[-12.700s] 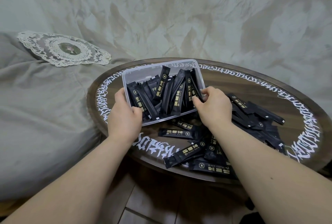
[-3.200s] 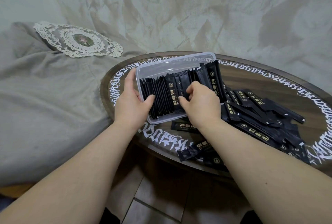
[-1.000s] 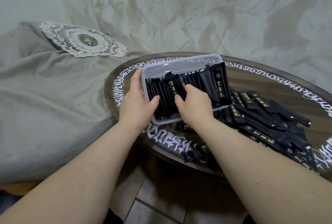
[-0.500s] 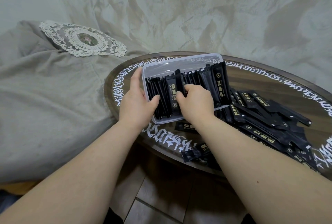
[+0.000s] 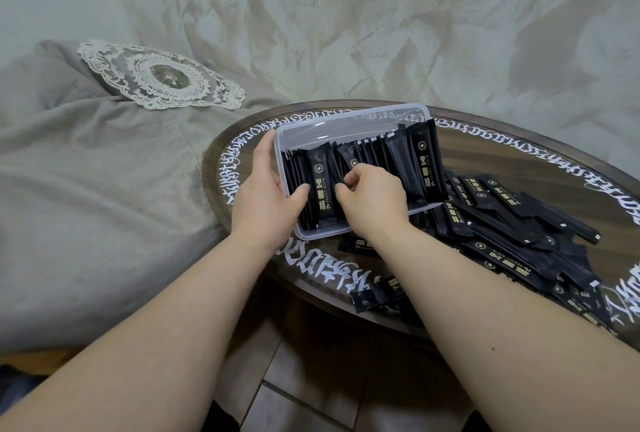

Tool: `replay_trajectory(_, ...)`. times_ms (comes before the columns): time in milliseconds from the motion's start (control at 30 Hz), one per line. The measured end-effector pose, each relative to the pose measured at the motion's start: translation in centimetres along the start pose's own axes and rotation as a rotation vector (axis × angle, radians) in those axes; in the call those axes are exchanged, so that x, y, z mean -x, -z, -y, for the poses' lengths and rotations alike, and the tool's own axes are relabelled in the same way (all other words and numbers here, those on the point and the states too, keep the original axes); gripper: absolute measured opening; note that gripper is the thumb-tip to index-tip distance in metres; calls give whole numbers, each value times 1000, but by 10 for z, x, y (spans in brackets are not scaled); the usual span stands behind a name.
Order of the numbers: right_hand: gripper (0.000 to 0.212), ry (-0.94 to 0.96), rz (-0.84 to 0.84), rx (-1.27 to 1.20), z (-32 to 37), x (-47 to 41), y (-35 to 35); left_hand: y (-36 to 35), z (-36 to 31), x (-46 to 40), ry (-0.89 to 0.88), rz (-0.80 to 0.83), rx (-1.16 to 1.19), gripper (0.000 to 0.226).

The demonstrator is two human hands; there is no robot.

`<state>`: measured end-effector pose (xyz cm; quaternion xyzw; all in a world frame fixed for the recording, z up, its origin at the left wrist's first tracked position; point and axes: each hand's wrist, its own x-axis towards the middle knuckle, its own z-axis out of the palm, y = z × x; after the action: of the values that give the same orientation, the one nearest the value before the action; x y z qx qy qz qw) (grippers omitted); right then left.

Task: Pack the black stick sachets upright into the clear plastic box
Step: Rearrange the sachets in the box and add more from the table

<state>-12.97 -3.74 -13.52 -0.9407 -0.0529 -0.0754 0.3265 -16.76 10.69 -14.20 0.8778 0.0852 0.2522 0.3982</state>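
The clear plastic box point(image 5: 332, 121) is tipped toward me on the round table, with several black stick sachets point(image 5: 415, 168) standing in a row inside it. My left hand point(image 5: 266, 199) grips the box's left wall, its thumb inside against the sachets. One sachet point(image 5: 321, 189) faces me with its gold print showing. My right hand point(image 5: 372, 199) is in the box with curled fingers pinching sachets just right of that one. A loose pile of sachets point(image 5: 512, 237) lies on the table to the right.
The dark round table point(image 5: 540, 161) has white lettering round its rim. A few sachets point(image 5: 375, 296) lie near its front edge under my right forearm. A grey cushion with a lace doily point(image 5: 162, 76) lies to the left. Tiled floor shows below.
The sachet with the gold print has turned flat toward me on the left of the row. My right hand's fingers have shifted slightly right. The left hand stays on the box wall.
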Motion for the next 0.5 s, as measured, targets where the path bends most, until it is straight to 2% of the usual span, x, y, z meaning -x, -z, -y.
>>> replay_trajectory(67, 11, -4, -7, -17, 1, 0, 0, 0, 0, 0, -2, 0, -3, 86)
replay_trajectory(233, 14, 73, 107, -80, 7, 4, 1, 0, 0, 1, 7, 1, -10, 85)
replay_trajectory(500, 20, 84, 154, -131, 7, 2, 2, 0, 1, 0, 18, 5, -23, 87)
